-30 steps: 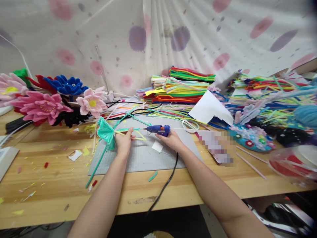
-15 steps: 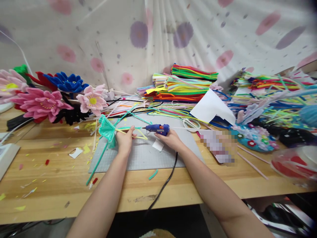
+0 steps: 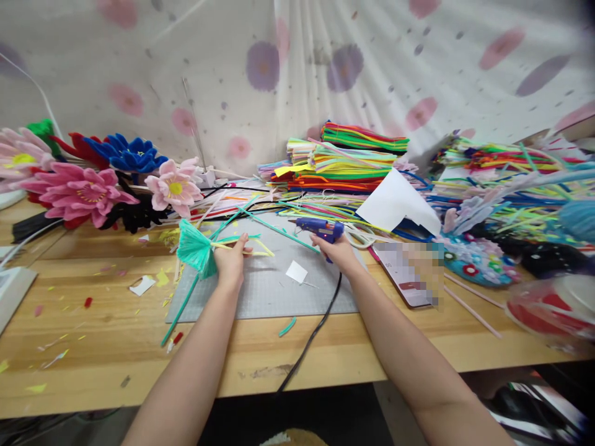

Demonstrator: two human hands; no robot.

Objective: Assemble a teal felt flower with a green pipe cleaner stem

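My left hand (image 3: 231, 259) is closed around the stems of a teal pipe-cleaner flower (image 3: 197, 249), its fan-shaped head sticking out to the left. Pale yellow and teal stem ends (image 3: 264, 246) poke out on the right past my fingers. In my right hand (image 3: 341, 253) is a blue hot glue gun (image 3: 320, 228), gripped by its handle, nozzle pointing left and apart from the flower. Both hands are above a grey cutting mat (image 3: 269, 297). Long teal pipe cleaners (image 3: 279, 230) lie across the mat, and a small white paper square (image 3: 296, 271) rests between my hands.
Fuzzy flowers (image 3: 86, 193) stand at the left. Bundled pipe cleaners (image 3: 348, 162) are stacked at the back, with a folded white sheet (image 3: 395, 201) before them. A phone (image 3: 404, 279) lies right of the mat. The glue gun's black cord (image 3: 311, 347) hangs over the table edge.
My right hand has drawn the glue gun right and slightly up, away from the stems. My left hand has shifted slightly left with the flower, whose head has turned a little.
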